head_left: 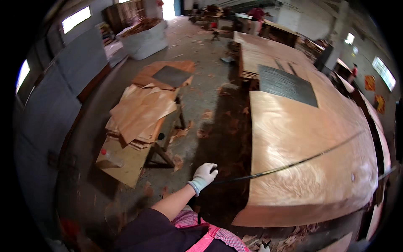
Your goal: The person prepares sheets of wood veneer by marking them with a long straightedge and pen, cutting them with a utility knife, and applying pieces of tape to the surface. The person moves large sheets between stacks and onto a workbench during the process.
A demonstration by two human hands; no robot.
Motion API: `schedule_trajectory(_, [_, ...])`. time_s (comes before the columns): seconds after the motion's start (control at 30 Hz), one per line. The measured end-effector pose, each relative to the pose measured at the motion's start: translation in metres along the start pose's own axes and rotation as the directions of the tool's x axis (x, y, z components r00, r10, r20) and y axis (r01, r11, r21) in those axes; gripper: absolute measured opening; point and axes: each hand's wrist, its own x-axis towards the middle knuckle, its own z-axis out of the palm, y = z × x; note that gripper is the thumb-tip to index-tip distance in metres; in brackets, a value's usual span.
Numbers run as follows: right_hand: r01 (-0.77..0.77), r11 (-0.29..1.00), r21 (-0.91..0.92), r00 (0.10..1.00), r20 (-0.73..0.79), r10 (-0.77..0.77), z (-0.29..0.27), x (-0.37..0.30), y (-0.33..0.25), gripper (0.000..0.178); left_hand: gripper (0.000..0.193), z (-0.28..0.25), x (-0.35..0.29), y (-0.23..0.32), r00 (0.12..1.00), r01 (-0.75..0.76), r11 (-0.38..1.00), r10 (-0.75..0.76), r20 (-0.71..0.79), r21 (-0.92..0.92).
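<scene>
My left hand [205, 176], in a whitish glove, is closed round the near end of a long thin dark stick [289, 166]. The stick reaches right across a large wood veneer sheet [294, 134] on top of a broad stack. That sheet is pale, wavy and shiny, with its near edge drooping. Further along it lies a dark grey rectangular sheet [287, 84]. At the bottom edge only a bit of my gloved right hand [263, 248] shows, closed about a small dark thing I cannot make out.
To the left, a low wooden table [121, 174] carries loose veneer pieces [142, 109], a clear bottle with a red cap [111, 157] and another dark sheet [172, 76]. Veneer scraps [202, 133] litter the floor. A large whitish sack [145, 40] stands beyond; another person [256, 17] is far off.
</scene>
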Motion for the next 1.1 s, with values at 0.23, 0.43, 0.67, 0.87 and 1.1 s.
schedule_trajectory(0.23, [-0.092,0.758,0.645,0.975,0.214,-0.063,0.07,0.008,-0.226,0.028,0.035,-0.155,0.056,-0.158,0.742,0.41,0.891,-0.202,-0.639,0.195])
schedule_trajectory(0.43, [-0.067,0.825,0.562,0.949,0.292,-0.122,0.092,0.012,-0.317,0.027,0.065,-0.246,0.104,-0.26,0.562,0.731,0.653,-0.411,-0.718,0.199])
schedule_trajectory(0.67, [-0.035,0.887,0.459,0.951,0.288,-0.112,0.112,0.021,-0.351,0.028,0.036,-0.298,0.13,-0.312,0.877,0.477,0.623,-0.288,-0.385,0.62])
schedule_trajectory(0.87, [-0.017,0.868,0.497,0.947,0.286,-0.145,0.118,0.025,-0.368,0.025,0.021,-0.391,0.194,-0.313,0.817,0.562,0.529,-0.233,-0.527,0.636])
schedule_trajectory(1.1, [0.018,0.845,0.534,0.942,0.274,-0.193,0.118,0.03,-0.377,0.023,0.027,-0.537,0.253,-0.223,0.673,0.627,0.496,0.044,-0.738,0.601])
